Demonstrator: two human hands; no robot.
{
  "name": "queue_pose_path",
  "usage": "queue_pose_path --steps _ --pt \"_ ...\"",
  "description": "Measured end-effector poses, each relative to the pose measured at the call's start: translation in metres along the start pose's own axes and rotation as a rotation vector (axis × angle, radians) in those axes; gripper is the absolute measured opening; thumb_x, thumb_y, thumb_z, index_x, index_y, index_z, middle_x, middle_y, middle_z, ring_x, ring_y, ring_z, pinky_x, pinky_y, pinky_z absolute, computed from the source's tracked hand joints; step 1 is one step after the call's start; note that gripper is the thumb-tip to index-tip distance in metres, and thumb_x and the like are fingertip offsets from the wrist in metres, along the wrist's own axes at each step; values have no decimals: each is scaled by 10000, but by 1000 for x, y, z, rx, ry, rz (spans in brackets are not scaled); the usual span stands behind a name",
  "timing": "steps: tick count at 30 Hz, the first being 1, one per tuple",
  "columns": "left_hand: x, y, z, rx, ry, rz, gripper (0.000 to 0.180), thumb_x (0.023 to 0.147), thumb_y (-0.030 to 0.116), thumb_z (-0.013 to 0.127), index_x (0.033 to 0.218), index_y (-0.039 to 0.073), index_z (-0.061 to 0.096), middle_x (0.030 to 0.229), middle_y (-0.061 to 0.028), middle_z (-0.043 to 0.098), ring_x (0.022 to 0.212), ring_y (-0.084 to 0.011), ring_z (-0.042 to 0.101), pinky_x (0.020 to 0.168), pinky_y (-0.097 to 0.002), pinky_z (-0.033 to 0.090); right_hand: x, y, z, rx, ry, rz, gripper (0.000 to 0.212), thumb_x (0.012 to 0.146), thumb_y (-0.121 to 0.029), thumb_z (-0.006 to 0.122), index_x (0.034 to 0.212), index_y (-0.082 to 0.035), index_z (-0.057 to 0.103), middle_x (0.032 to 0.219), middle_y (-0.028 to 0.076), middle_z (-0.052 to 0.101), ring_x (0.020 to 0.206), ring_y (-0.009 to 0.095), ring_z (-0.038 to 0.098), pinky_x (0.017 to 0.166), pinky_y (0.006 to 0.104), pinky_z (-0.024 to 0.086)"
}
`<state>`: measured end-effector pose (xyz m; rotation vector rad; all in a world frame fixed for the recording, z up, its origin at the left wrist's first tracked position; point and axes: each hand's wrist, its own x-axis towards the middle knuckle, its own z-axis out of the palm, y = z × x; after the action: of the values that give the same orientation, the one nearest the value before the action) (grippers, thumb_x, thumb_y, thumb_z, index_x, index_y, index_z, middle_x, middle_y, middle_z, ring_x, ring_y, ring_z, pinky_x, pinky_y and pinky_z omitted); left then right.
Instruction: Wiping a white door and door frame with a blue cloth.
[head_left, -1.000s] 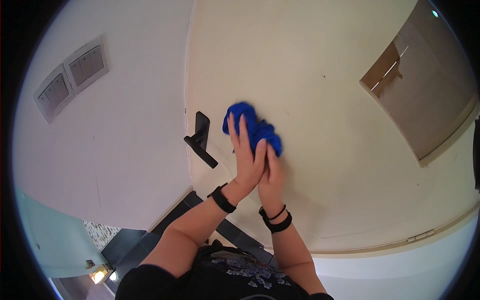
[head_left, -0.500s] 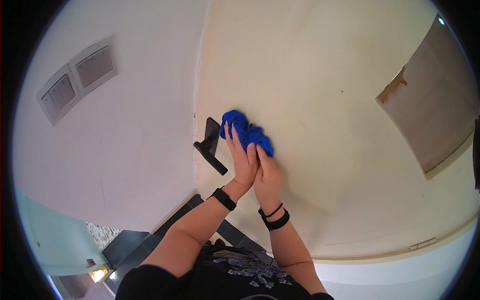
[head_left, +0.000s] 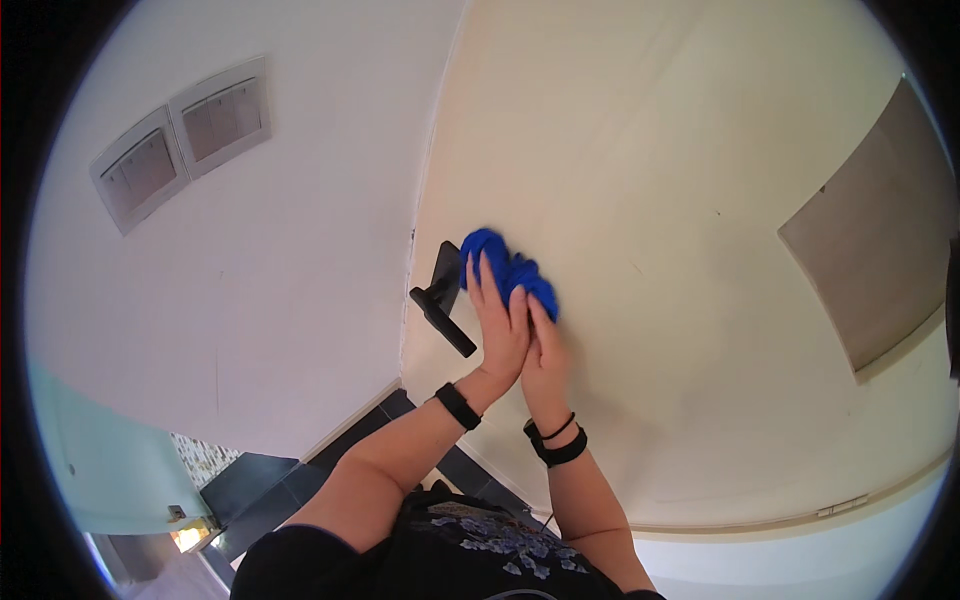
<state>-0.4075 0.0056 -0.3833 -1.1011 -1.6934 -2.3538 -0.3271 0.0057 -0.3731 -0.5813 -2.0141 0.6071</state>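
Observation:
A crumpled blue cloth (head_left: 487, 243) is pressed against the cream door (head_left: 680, 300), right beside the black door handle (head_left: 443, 320). My left hand (head_left: 502, 330) holds it there, its long fingers laid over the folds. Close against it, my right hand (head_left: 545, 365) bears on the cloth's lower right end with its fingertips. The two hands touch at the palms and thumbs. The cloth's left edge meets the handle's back plate. Part of the cloth is hidden under my fingers.
Two switch panels (head_left: 220, 113) sit on the white wall (head_left: 290, 250) to the left. A brownish rectangular panel (head_left: 875, 230) is at the right on the door. Dark floor tiles (head_left: 262, 490) and a pale green glass panel (head_left: 100, 470) show at lower left.
The whole view has shifted, so the switches and handle appear further right. Both hands stay on the cloth, which sits slightly closer to the handle's plate.

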Motion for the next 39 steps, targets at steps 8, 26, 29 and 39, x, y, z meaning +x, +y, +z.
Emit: queue_pose_path --steps 8,26,29,39 --pt "99 57 -3 -63 -16 311 607 878 233 541 1372 -11 287 1448 -252 142 1334 -426 150 1083 -484 158 69 -54 -2 73 81 -145 488 884 44 367 1368 -17 350 1277 199 498 1114 319 539 941 355 410" --pt "84 -31 -26 50 155 -117 547 964 302 404 1354 -52 256 1325 -285 323 1217 -411 330 1038 -438 257 61 -11 62 15 -139 -38 446 884 44 425 1313 -75 452 1248 152 544 1111 260 551 944 327 418" --pt "73 -27 -22 85 138 -125 561 961 287 410 1358 -68 237 1362 -296 277 1256 -425 292 1057 -435 239 54 -7 58 87 -145 2 435 885 41 435 1313 -36 441 1254 153 538 1115 239 541 949 314 409" --pt "0 -24 -25 218 -107 37 607 914 177 483 1379 -76 187 1441 -296 122 1315 -449 199 1077 -451 216 -17 14 30 56 -94 145 387 871 21 454 1257 12 468 1146 223 569 1027 324 577 876 360 444"
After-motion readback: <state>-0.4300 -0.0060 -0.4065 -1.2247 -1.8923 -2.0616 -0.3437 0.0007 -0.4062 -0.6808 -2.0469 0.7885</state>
